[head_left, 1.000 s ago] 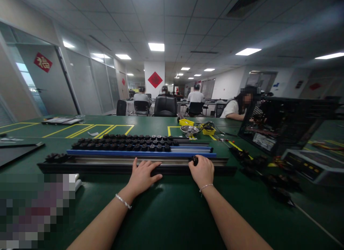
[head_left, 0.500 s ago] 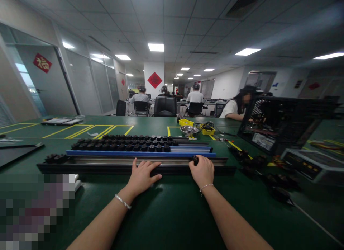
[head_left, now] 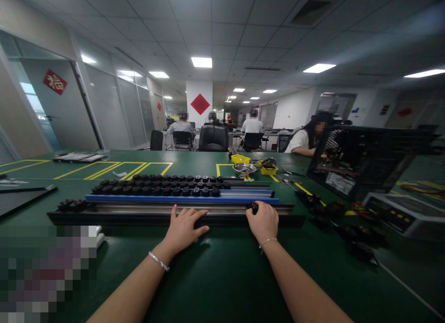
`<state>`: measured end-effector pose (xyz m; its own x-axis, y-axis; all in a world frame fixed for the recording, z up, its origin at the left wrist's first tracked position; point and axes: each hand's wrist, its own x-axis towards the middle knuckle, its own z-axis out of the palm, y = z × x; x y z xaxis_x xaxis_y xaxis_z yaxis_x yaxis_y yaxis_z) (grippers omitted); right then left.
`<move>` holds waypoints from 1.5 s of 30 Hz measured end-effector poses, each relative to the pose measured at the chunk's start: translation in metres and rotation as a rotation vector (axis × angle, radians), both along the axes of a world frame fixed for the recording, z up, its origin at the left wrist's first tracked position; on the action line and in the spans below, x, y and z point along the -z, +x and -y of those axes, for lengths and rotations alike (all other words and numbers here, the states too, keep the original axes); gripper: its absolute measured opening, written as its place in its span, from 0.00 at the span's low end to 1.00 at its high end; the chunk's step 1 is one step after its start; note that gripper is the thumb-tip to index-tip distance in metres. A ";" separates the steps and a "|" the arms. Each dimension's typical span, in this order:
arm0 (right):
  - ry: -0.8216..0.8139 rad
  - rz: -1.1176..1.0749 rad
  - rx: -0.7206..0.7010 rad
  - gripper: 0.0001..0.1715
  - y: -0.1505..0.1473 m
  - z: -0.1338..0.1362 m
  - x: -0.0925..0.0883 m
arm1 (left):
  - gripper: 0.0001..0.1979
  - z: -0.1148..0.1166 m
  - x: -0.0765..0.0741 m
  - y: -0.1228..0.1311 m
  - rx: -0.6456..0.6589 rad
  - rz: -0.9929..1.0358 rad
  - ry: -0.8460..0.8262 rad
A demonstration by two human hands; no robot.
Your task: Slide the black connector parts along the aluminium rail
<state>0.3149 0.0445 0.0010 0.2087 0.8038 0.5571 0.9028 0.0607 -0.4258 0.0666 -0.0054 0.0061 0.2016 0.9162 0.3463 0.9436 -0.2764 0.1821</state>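
Lying across the table in front of me is a long black track rail (head_left: pixel 139 217) with a metallic channel. My left hand (head_left: pixel 186 225) rests on its near edge, fingers spread, holding nothing. Farther right, my right hand (head_left: pixel 263 222) is closed around a small black socket module (head_left: pixel 255 207) at the channel; the fingers partly hide it. At the rail's left end sit a few similar black modules (head_left: pixel 72 205). Just behind is a blue-edged rail (head_left: pixel 174 199), with a row of black modules (head_left: pixel 156 191) along much of its length and another row behind.
More loose black modules (head_left: pixel 330 207) lie at the right, near a metal power supply box (head_left: pixel 399 212) and an open computer case (head_left: pixel 347 161). Beyond the rails stand a metal bowl (head_left: pixel 244 168) and yellow trays (head_left: pixel 240 159). A person (head_left: pixel 302 140) sits at the right.
My right hand has shifted very slightly to the right with the black socket module. The left hand stays in place on the rail.
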 end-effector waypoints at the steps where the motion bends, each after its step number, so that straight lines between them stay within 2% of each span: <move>1: -0.002 -0.001 -0.001 0.14 0.000 0.000 0.000 | 0.24 0.000 0.000 0.000 -0.001 -0.001 0.000; 45: -0.014 0.008 0.079 0.16 0.014 -0.003 0.001 | 0.24 -0.002 0.002 -0.001 0.008 -0.002 0.013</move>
